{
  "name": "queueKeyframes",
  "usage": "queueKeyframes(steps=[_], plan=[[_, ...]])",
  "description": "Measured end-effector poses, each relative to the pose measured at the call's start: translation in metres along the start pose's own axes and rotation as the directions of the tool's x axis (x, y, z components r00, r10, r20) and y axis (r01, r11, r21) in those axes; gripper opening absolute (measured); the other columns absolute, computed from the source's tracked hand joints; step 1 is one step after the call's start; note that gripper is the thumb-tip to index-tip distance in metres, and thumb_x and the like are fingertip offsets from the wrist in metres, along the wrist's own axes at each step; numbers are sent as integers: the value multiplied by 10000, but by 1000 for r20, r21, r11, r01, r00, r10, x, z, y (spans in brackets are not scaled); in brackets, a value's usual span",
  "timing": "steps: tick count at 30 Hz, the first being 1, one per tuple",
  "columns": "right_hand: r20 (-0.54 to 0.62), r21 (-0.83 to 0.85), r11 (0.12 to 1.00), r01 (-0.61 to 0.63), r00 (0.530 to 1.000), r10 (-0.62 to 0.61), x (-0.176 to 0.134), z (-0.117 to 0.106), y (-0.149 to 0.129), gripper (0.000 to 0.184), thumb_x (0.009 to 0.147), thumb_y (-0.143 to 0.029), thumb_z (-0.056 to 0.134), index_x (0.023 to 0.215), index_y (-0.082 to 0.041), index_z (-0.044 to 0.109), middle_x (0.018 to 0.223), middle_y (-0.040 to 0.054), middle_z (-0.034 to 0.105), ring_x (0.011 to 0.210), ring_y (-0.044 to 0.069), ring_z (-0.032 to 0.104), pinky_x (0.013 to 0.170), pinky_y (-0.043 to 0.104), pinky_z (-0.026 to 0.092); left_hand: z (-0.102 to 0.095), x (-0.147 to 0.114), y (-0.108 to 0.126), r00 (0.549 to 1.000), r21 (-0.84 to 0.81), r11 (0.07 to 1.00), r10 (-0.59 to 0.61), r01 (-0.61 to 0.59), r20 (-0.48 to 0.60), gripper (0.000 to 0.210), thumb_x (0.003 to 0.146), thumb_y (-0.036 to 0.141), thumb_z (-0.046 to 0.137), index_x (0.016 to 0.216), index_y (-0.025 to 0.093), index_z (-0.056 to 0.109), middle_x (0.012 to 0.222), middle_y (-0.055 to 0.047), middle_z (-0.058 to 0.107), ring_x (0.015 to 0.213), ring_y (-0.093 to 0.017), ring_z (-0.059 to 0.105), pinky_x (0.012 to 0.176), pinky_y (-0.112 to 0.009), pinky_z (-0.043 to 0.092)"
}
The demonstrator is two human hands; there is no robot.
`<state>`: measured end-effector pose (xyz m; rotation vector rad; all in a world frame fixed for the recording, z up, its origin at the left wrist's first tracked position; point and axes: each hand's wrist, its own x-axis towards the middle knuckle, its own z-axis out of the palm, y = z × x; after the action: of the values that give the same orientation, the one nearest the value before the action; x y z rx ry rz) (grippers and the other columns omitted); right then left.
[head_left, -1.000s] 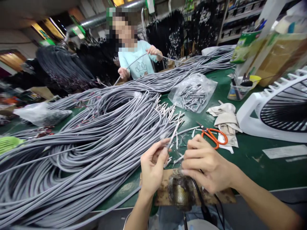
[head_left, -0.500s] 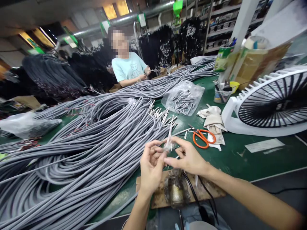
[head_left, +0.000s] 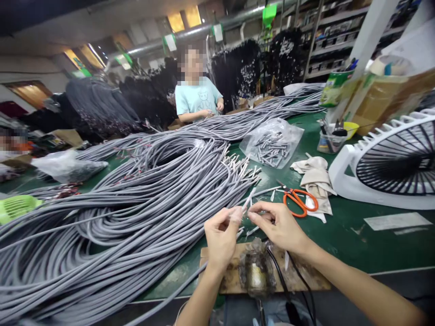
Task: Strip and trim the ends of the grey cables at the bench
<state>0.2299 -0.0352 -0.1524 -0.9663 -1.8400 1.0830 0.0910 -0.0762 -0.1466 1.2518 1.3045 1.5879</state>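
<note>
My left hand (head_left: 222,233) is closed, thumb against fingers, on a whitish cable end (head_left: 249,197) that sticks up past the fingertips. Close on its right, my right hand (head_left: 277,224) is pinched with thumb and index together; what sits between them is too small to make out. Below both hands, a brownish metal device (head_left: 256,271) with black cords rests on a wooden board (head_left: 229,283). Left of my hands spreads a large heap of grey cables (head_left: 146,217), with their pale stripped ends (head_left: 238,165) just beyond my fingers.
Orange-handled scissors (head_left: 299,203) lie right of my hands, beside a crumpled cloth (head_left: 316,181). Behind them is a clear bag of short grey pieces (head_left: 272,145). A white fan (head_left: 353,181) stands at the right. Across the table, a person (head_left: 199,99) in a light blue shirt handles cables.
The view has swung left, so things appear farther right. My fingertips have drawn slightly apart, and the cable end tilts more to the right.
</note>
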Motion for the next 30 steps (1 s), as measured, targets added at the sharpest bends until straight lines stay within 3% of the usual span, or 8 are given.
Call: queueKeyframes(steps=[4, 7, 12, 14, 18, 22, 27, 30], plan=[[29, 35, 997, -69, 997, 68, 5, 4, 6, 179, 775, -281, 528, 737, -139, 631, 642, 26, 615, 497, 98, 510, 432, 191, 384, -4, 0, -1, 998, -101, 994, 25, -30, -54, 219, 797, 325, 576, 740, 131, 659, 661, 5, 529, 375, -3, 328, 354, -167, 231], [30, -34, 996, -84, 996, 85, 7, 2, 9, 163, 761, -246, 513, 721, -141, 631, 627, 35, 636, 559, 133, 581, 508, 219, 445, -5, 1, 0, 996, -222, 972, -59, 72, 66, 225, 810, 338, 561, 777, 126, 628, 720, -25, 577, 335, 13, 314, 327, -157, 192], [-225, -289, 955, -62, 974, -4, 8, -14, 12, 179, 769, -252, 491, 702, -160, 629, 633, 32, 631, 500, 132, 547, 505, 243, 412, -5, 1, 4, 991, -381, 920, -53, 96, 123, 206, 819, 355, 552, 778, 154, 571, 571, 35, 503, 328, 11, 264, 335, -132, 162], [-274, -145, 989, -15, 961, -25, 9, -20, 8, 208, 782, -323, 512, 805, -156, 634, 682, 25, 618, 424, 91, 466, 417, 219, 345, -3, 1, 5, 991, -303, 948, -69, 102, 116, 225, 826, 360, 542, 797, 142, 590, 570, 33, 490, 348, 5, 270, 350, -142, 167], [-67, 169, 982, 84, 995, -73, 16, -22, -12, 249, 762, -388, 567, 806, -152, 633, 657, 6, 569, 456, 75, 415, 420, 207, 323, -1, 1, 2, 943, -27, 991, -116, 130, 311, 362, 848, 414, 482, 753, 95, 626, 510, 25, 448, 382, -34, 321, 390, -180, 231], [-52, 159, 983, 92, 995, -85, 29, -21, -23, 266, 781, -365, 557, 640, -144, 601, 578, -5, 522, 536, 98, 443, 508, 220, 361, -8, 2, -3, 964, 229, 972, -103, 46, 245, 423, 873, 437, 410, 738, 111, 644, 520, 12, 464, 454, -84, 428, 459, -205, 336], [-82, 119, 991, 66, 995, -56, 40, -21, -11, 289, 793, -372, 545, 637, -140, 615, 584, 5, 559, 555, 110, 477, 536, 228, 369, -20, -2, -7, 986, 473, 881, -79, -1, 150, 439, 887, 417, 376, 709, 130, 657, 595, -28, 589, 532, -126, 523, 500, -215, 396], [-75, 175, 984, 43, 997, -30, 38, -21, -3, 266, 792, -369, 553, 675, -144, 635, 612, 12, 592, 579, 119, 515, 553, 226, 389, -24, -8, -4, 981, 556, 830, -66, -47, 181, 392, 904, 364, 351, 893, 160, 686, 848, -68, 676, 754, -174, 609, 645, -246, 469]])
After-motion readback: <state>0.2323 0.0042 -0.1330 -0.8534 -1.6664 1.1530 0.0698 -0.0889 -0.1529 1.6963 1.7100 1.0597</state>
